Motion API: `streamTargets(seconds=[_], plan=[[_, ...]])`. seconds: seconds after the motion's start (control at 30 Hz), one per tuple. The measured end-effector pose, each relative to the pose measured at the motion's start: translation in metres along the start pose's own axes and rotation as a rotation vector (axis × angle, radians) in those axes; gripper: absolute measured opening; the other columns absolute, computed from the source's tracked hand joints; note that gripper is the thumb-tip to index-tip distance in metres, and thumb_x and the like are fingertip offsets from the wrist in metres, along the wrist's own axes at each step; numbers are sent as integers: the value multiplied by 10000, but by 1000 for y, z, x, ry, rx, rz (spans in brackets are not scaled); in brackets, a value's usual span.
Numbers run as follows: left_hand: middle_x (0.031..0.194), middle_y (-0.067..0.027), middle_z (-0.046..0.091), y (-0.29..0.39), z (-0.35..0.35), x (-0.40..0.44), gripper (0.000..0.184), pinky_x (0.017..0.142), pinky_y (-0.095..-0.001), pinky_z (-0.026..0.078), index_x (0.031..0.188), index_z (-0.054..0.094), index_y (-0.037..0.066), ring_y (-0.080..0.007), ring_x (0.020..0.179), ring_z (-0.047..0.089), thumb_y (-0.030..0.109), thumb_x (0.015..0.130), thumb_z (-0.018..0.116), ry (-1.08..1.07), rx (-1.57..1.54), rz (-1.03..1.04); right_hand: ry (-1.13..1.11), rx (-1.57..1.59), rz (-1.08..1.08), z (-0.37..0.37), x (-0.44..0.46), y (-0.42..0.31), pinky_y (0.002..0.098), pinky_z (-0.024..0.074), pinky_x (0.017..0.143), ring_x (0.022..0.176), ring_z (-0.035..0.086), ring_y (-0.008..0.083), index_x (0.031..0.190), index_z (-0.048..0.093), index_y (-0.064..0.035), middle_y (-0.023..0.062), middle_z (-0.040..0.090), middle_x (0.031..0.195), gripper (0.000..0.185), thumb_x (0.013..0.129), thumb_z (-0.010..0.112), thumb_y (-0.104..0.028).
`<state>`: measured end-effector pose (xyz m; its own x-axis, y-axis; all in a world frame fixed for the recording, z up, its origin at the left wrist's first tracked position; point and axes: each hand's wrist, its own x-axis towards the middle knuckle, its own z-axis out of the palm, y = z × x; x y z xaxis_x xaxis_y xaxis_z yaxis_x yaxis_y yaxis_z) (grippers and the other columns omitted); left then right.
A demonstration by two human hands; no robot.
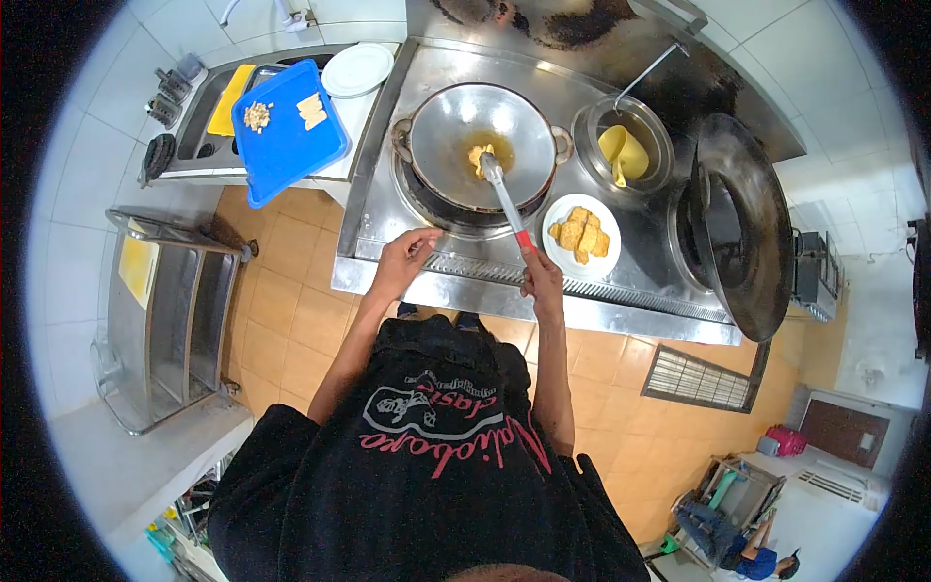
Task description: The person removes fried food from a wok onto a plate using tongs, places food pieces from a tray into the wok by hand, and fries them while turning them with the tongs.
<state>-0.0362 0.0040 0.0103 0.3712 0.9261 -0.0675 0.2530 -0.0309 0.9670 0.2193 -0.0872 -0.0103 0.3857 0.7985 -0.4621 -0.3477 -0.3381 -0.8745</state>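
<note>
My right hand (541, 281) is wrapped around the red-gripped end of metal tongs (506, 202). The tips of the tongs reach down into a large wok (441, 145), at a golden fried piece (477, 157) in a shallow pool of oil. Whether the tips are clamped on the piece I cannot tell. Over the stove's front edge, my left hand (405, 260) holds nothing, its fingers loosely bent and apart. Right of the wok, a white plate (603, 264) carries several golden fried pieces (580, 235).
Behind the plate stands a pot (664, 155) with a yellow scoop (626, 153) in it. A big dark wok (747, 233) leans at the stove's right. On the left counter, a blue tray (281, 160) bears chopped pieces, beside white plates (357, 70). Another person (742, 543) is at far right.
</note>
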Motion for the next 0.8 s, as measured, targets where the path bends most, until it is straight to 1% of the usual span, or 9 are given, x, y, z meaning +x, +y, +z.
streamTargets(seconds=[0.13,0.2,0.33,0.37,0.53,0.63,0.73,0.77,0.8], plan=[[990,-26,695,3,0,0,218,746,-233,468,1135,672,54,-76,799,551,111,932,617,-4,-8,-9,7,-6,6,0,0,-1,208,350,389,410,345,26,1043,669,-51,-61,424,573,324,889,695,-335],[992,-29,696,-1,0,2,219,746,-237,467,1134,675,60,-80,803,553,122,932,621,-12,-7,12,33,-23,28,1,0,-3,217,339,366,410,366,30,1144,653,-14,-63,425,552,432,880,702,-353],[938,-22,683,0,1,1,222,730,-243,459,1132,682,78,-84,794,540,156,931,629,-12,44,6,56,19,4,-4,-10,-6,215,363,383,413,365,30,1142,650,-4,-61,425,554,440,878,704,-353],[885,-8,659,-2,1,2,224,710,-239,449,1131,683,78,-80,775,521,165,932,630,-32,68,-15,87,20,3,-6,-13,-8,213,367,388,418,367,25,1146,648,1,-62,434,566,450,874,707,-354],[867,-1,647,2,9,3,223,703,-237,447,1134,681,74,-74,762,509,161,937,624,-69,46,-6,162,74,-43,-34,-38,-18,206,357,395,445,369,28,1171,644,-10,-65,439,602,452,878,701,-350],[897,-5,659,5,13,7,226,716,-236,452,1138,676,62,-75,772,519,158,941,619,-109,37,-4,335,-16,-92,-58,-56,-18,208,338,403,490,373,24,1159,660,-22,-68,418,614,425,884,698,-343],[949,-18,677,8,17,9,233,743,-238,461,1143,670,52,-81,792,538,159,944,615,-138,39,6,469,-170,-121,-83,-71,-13,215,341,392,495,409,38,1149,659,8,-37,535,681,443,886,696,-347],[977,-25,685,9,19,9,237,758,-240,465,1145,668,49,-85,803,548,161,945,614,-146,32,22,580,-206,-123,-89,-72,-5,215,346,393,496,419,43,1138,664,7,-13,592,728,435,885,700,-344],[977,-25,685,8,19,10,237,758,-240,465,1145,668,49,-85,803,548,161,945,614,-152,34,21,588,-223,-150,-93,-79,-7,219,354,397,503,426,43,1125,673,-5,-5,617,746,428,882,700,-356]])
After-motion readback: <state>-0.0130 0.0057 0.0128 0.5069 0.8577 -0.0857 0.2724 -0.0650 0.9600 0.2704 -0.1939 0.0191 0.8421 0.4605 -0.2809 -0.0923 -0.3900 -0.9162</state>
